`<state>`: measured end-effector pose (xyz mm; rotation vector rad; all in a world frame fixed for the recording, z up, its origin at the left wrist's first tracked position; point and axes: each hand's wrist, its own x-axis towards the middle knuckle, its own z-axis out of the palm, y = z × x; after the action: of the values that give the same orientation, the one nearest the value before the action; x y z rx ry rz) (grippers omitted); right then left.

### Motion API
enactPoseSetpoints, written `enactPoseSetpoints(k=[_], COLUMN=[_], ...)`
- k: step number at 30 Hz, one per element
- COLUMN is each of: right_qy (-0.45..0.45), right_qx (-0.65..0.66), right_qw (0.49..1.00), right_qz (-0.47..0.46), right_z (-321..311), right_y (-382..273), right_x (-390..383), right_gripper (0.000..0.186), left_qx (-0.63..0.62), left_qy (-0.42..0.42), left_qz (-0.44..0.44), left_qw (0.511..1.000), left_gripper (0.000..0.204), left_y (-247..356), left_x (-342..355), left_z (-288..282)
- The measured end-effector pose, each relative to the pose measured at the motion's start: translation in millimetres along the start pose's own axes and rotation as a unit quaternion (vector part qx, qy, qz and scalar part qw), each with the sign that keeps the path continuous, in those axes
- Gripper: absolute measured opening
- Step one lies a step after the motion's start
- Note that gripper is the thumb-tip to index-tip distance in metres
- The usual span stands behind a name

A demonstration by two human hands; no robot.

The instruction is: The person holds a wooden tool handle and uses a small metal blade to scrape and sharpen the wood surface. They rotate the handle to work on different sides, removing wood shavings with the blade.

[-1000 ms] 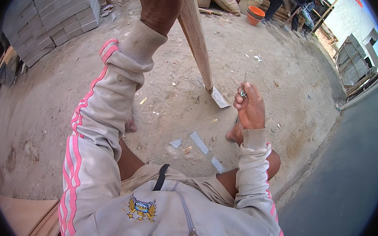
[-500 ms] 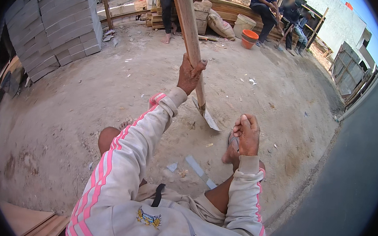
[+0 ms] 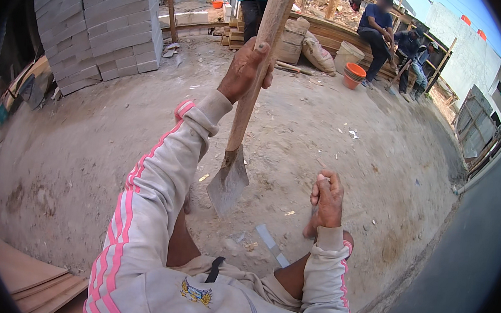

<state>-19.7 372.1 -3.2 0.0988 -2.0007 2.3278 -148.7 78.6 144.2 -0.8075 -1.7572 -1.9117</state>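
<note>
My left hand (image 3: 246, 71) is wrapped firmly around the wooden shaft of a shovel (image 3: 243, 117), its blade hanging between my knees, near the ground; I cannot tell whether its tip touches. My right hand (image 3: 328, 199) is curled nearly closed, well apart from the shovel (whatever it may be pinching is too small or hidden for me to tell).

As I judge it, the shovel is held and its blade is fixed to the shaft; no earth is heaped on it, and the ground beneath shows no hole. How much is left, I cannot say.

Counting: one shovel; one long grey strip (image 3: 267, 237), with perhaps a second short piece at its end; two sacks (image 3: 318, 55); one whitish bucket (image 3: 347, 55); at least two nested orange buckets (image 3: 354, 74); four other people (image 3: 378, 24); and grey blocks (image 3: 116, 28) too many to count.
</note>
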Motion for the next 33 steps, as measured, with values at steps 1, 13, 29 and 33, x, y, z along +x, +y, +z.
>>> enactPoseSetpoints(k=[1, 13, 29, 33], right_qy=[0.0, -0.026, -0.031, -0.052], right_qx=[-0.002, -0.041, 0.107, 0.094], right_qw=[1.0, 0.999, 0.993, 0.992], right_qz=[0.01, -0.01, 0.024, 0.073], right_z=[2.7, 20.4, -3.5, -0.8], right_y=[1.0, 10.4, -18.2, -9.9], right_x=[-0.8, 12.0, 32.7, 19.1], right_gripper=[0.015, 0.016, 0.013, 0.015], left_qx=[0.005, 0.008, 0.116, 0.112], left_qy=[-0.012, -0.035, -0.036, 0.088], left_qz=[-0.01, -0.078, -0.046, 0.006], left_qw=[1.0, 0.996, 0.992, 0.99], left_gripper=[0.058, 0.069, 0.066, 0.052], left_y=[-1.3, -48.1, -22.1, -16.3], left_x=[-3.8, -11.0, -2.8, 8.4], left_z=[-1.5, -30.1, 3.3, -20.3])
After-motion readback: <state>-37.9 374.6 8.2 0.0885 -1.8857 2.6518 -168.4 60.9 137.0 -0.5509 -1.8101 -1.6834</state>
